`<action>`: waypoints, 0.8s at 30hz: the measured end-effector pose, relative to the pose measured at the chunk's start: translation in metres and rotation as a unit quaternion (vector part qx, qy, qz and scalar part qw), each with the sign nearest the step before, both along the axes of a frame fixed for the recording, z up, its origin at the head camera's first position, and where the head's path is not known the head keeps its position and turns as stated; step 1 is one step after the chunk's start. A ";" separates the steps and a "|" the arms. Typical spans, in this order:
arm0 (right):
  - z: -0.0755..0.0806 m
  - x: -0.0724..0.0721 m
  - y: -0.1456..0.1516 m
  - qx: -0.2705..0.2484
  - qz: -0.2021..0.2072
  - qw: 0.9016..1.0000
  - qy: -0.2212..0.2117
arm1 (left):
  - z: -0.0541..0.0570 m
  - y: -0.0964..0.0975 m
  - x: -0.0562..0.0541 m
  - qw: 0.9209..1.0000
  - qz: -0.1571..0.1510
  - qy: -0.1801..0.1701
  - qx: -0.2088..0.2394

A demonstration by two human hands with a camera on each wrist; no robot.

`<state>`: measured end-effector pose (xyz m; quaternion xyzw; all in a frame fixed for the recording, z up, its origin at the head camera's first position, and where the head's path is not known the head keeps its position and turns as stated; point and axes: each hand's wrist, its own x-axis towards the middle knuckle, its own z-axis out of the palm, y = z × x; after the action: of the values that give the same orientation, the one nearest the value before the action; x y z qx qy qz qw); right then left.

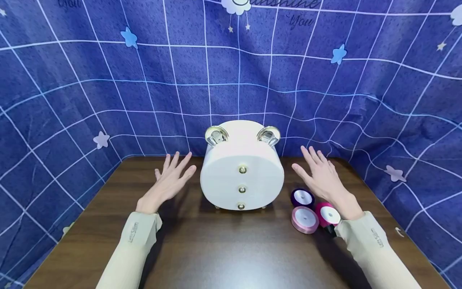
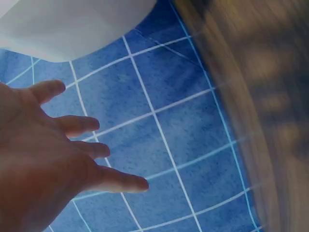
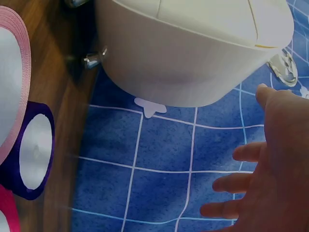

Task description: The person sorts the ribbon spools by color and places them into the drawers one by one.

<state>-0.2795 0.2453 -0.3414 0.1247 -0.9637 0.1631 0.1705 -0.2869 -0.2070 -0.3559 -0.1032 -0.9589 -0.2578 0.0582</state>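
Observation:
A white oval box [image 1: 221, 180] with three drawers' worth of gold knobs down its front stands on small feet at the table's back. Two gold-rimmed, ear-like pieces stick up from its top. Left of the box, my left hand [image 1: 167, 182] hovers with fingers spread and holds nothing; the left wrist view shows the same hand [image 2: 53, 154] below the box's pale side. My right hand [image 1: 323, 176] is spread to the right of the box, also holding nothing. Just under it lie ribbon spools: dark purple [image 1: 303, 197], light pink [image 1: 304, 219] and hot pink [image 1: 328, 214].
The brown wooden table [image 1: 216, 249] runs under everything. A blue curtain [image 1: 238, 96] with white grid lines and stars hangs close behind and along both sides. A small black item [image 1: 330, 229] sits by the hot pink spool, partly hidden by the right sleeve.

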 end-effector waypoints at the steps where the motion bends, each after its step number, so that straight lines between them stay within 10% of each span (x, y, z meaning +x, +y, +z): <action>1: 0.000 0.000 0.000 0.000 0.001 1.000 -0.001 | 0.002 0.001 -0.001 1.000 -0.002 0.004 0.005; 10: 0.007 0.007 -0.004 -0.020 0.028 0.999 0.000 | 0.034 0.026 -0.020 0.989 -0.064 0.053 0.126; 24: 0.038 0.040 -0.030 -0.062 0.067 0.995 0.045 | 0.050 0.063 -0.040 0.953 -0.126 -0.010 0.276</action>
<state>-0.2400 0.2155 -0.3035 0.1852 -0.9326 0.2274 0.2102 -0.3273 -0.1435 -0.3061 -0.2008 -0.8302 -0.5183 0.0420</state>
